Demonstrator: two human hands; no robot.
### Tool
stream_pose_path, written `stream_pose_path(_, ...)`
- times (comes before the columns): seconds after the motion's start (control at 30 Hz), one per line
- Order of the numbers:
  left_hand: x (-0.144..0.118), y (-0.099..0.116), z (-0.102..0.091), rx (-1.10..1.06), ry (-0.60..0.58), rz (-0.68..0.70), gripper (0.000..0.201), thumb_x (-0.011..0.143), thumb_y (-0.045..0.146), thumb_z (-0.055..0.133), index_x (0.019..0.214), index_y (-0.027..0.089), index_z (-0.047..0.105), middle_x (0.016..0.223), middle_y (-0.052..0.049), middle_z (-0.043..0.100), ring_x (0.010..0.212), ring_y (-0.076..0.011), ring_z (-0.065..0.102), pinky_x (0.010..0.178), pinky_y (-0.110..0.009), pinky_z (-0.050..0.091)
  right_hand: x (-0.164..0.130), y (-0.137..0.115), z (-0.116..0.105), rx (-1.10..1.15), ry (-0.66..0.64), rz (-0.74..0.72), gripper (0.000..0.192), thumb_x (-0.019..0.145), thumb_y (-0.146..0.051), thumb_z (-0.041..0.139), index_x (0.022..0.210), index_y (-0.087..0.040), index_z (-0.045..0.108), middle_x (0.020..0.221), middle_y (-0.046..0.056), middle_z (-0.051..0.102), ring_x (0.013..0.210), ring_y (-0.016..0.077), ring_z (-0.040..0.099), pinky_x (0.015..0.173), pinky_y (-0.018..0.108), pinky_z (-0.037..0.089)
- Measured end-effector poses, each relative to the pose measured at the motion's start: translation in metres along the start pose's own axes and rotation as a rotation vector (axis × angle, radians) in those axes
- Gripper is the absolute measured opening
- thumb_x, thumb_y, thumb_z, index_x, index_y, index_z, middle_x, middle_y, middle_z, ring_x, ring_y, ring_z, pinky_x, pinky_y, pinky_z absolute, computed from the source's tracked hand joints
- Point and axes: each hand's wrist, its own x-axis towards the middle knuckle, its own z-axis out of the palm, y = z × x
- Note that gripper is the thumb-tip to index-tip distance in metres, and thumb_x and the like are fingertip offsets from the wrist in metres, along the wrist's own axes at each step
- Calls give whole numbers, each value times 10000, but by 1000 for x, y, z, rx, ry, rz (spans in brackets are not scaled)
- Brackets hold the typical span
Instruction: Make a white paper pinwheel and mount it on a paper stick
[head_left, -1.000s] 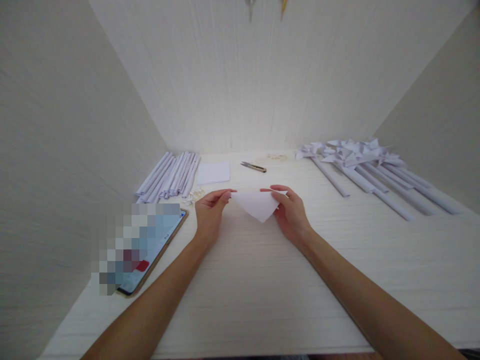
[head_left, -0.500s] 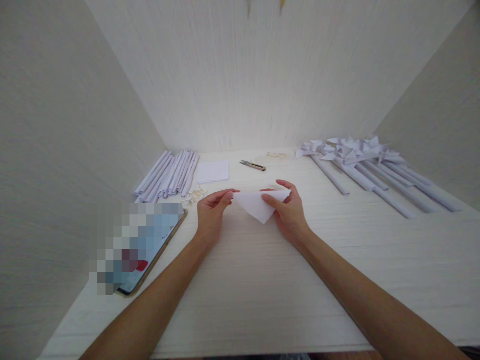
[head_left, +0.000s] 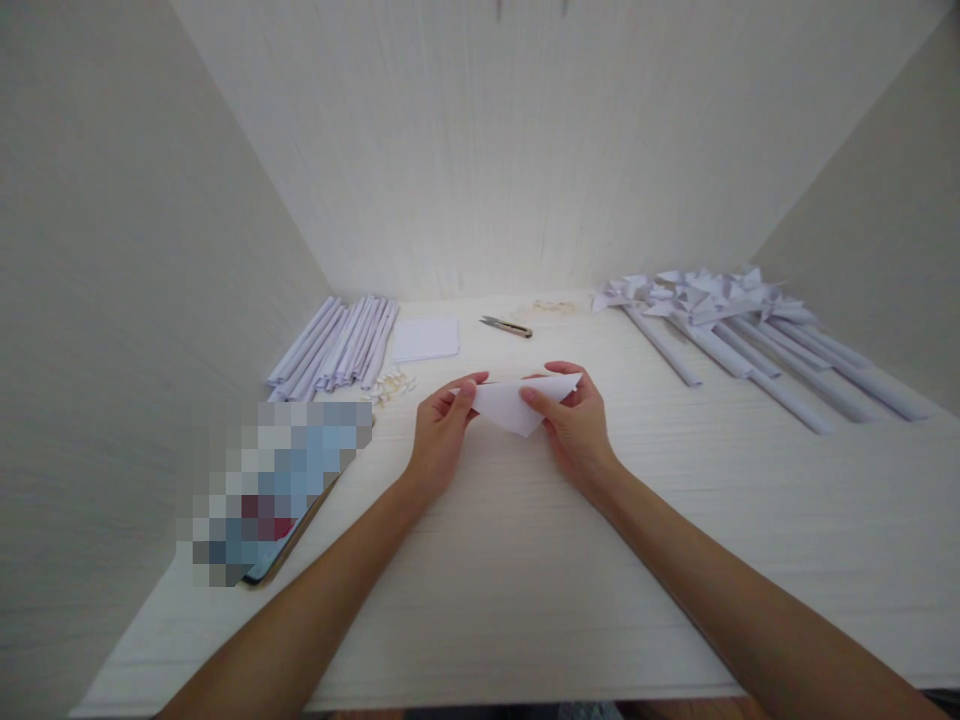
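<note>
Between my hands is a white sheet of paper (head_left: pixel 501 408), folded into a triangle with its long edge up and a corner pointing down toward me. My left hand (head_left: pixel 444 420) pinches its left end between thumb and fingers. On the right side, my right hand (head_left: pixel 574 415) grips the paper, thumb on the near face and fingers behind it. The fingers behind the paper are partly hidden. Both hands are held above the white table (head_left: pixel 517 590).
Rolled paper sticks (head_left: pixel 337 343) lie at the back left beside a stack of white paper (head_left: pixel 426 339). Thread snips (head_left: pixel 506 326) rest at the back. Small pale pieces (head_left: pixel 390 386) are scattered nearby. Paper pinwheels (head_left: pixel 705 297) on sticks lie right. A phone (head_left: pixel 300 500), partly blurred, lies left.
My left hand has moved right and farther in along the paper, closer to my right hand. The paper's lower corner sits slightly higher. My right hand has barely moved.
</note>
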Motion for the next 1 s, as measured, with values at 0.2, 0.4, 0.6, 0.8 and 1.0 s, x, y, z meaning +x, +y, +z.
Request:
stream_pose_path(0.2,-4,-2,2,92,31,-17,302,555,339,729,793,164,664,670,-4,643,613,-104,564,605,-237,461,-4,3,1,-16,-32,-3,372,494,-164,758,771,-210,514,664,-52,643,604,105,571,587,250,452)
stream_pose_path(0.4,-5,1,3,154,87,5,287,528,318,742,747,146,669,651,0,638,594,-96,552,590,-224,452,-4,3,2,-4,-63,36,357,483,-176,768,748,-203,531,671,-50,640,611,105,559,584,250,446)
stream_pose_path(0.6,-5,2,3,224,84,45,254,538,319,736,720,151,680,687,-14,660,639,-114,570,600,-224,445,-6,-1,4,67,-54,94,308,514,-208,750,736,-197,537,695,-18,673,637,117,580,620,271,457)
stream_pose_path(0.8,-5,3,2,248,75,89,230,551,321,728,695,149,680,670,-12,662,618,-102,562,575,-207,435,-5,-3,4,64,-50,101,286,492,-210,756,688,-193,549,669,-19,672,617,116,571,605,267,445)
stream_pose_path(1.0,-4,2,3,215,76,95,222,559,324,722,680,143,680,642,-9,656,574,-80,540,552,-194,427,-4,-3,5,80,-66,104,268,482,-192,758,659,-191,558,656,-24,669,613,111,561,609,261,432)
